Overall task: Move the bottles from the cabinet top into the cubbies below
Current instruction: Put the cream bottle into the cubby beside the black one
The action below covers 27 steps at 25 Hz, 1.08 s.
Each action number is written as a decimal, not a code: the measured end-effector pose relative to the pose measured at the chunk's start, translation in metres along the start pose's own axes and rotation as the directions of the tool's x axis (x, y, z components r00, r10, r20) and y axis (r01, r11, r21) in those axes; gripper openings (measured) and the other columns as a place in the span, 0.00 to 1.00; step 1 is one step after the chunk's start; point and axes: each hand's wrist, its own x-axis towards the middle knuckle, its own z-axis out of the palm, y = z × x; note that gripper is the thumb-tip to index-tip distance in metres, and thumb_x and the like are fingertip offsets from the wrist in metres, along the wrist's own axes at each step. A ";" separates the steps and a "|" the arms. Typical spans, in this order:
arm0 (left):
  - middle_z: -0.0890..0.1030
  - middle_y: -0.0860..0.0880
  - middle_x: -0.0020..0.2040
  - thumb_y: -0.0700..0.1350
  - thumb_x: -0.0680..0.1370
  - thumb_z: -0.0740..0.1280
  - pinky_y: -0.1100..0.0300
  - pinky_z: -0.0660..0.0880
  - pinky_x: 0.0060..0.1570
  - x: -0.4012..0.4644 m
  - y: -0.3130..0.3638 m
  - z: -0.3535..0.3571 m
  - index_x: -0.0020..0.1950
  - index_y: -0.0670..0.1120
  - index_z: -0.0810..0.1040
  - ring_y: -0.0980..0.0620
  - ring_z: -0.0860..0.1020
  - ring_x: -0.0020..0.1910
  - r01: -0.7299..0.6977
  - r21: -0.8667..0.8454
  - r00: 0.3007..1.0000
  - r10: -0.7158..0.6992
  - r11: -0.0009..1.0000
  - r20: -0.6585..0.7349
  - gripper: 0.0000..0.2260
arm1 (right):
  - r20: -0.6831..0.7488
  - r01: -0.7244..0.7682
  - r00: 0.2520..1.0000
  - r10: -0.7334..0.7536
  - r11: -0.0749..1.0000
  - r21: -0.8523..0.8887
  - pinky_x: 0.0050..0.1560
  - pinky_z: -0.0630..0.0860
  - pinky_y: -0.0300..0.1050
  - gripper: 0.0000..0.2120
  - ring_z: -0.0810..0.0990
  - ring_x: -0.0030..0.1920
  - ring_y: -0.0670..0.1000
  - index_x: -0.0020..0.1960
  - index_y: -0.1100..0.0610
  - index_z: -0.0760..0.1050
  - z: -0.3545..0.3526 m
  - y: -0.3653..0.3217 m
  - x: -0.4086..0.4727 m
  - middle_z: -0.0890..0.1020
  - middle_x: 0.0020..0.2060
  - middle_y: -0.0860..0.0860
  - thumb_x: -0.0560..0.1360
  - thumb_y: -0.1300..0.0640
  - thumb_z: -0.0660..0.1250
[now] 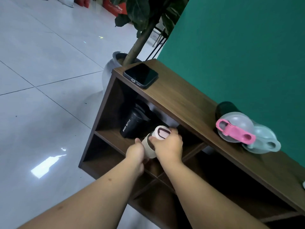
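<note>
Both bare hands are wrapped around a small cream-white bottle with a pale pink lid, holding it tilted at the mouth of the upper left cubby of the dark brown wooden cabinet. The left hand clasps the lower part of its body from the left, fingers curled around it, while the right hand grips the upper part and the edge of the lid from the right. The bottle's lid leans in toward the cubby and its base points back toward the person. Just behind it, inside that same cubby, a black bottle printed with white "SPORT BOTTLE" lettering stands on the shelf, and I can make out another dark shape behind that one but not what it is. On the cabinet top, near its left end, a black smartphone lies flat with its screen up. Further right along the top, against the green wall, 2 clear bottles stand touching each other: 1 with a bright pink lid strap and, on its right, 1 with a pale mint-green lid. A dark rounded object sits right behind the pink one. Beyond the cabinet's left end a potted plant in a grey ceramic pot stands on the glossy grey tiled floor
</note>
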 end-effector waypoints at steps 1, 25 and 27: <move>0.86 0.42 0.53 0.61 0.85 0.55 0.55 0.84 0.40 0.005 0.002 0.004 0.66 0.44 0.80 0.43 0.85 0.46 0.020 -0.040 0.999 -0.018 0.999 0.037 0.25 | 0.001 -0.016 1.000 0.016 1.000 0.001 0.52 0.76 0.46 0.36 0.82 0.59 0.59 0.68 0.55 0.73 0.004 0.002 0.008 0.77 0.64 0.57 0.66 0.47 0.82; 0.83 0.46 0.44 0.54 0.84 0.58 0.51 0.77 0.55 -0.016 0.027 0.015 0.54 0.48 0.79 0.45 0.80 0.46 -0.015 0.059 0.993 0.007 0.998 0.119 0.13 | 0.133 -0.004 0.991 0.010 0.999 -0.041 0.59 0.78 0.52 0.42 0.78 0.66 0.62 0.79 0.49 0.59 0.017 0.017 0.019 0.70 0.70 0.57 0.73 0.51 0.78; 0.85 0.43 0.49 0.51 0.83 0.61 0.48 0.79 0.57 -0.043 0.024 0.020 0.52 0.46 0.82 0.42 0.81 0.49 -0.055 0.122 0.981 0.031 0.991 0.191 0.13 | 0.158 0.080 0.984 -0.080 0.997 0.008 0.58 0.76 0.47 0.37 0.77 0.67 0.56 0.79 0.48 0.63 -0.011 0.014 -0.005 0.70 0.69 0.52 0.74 0.52 0.75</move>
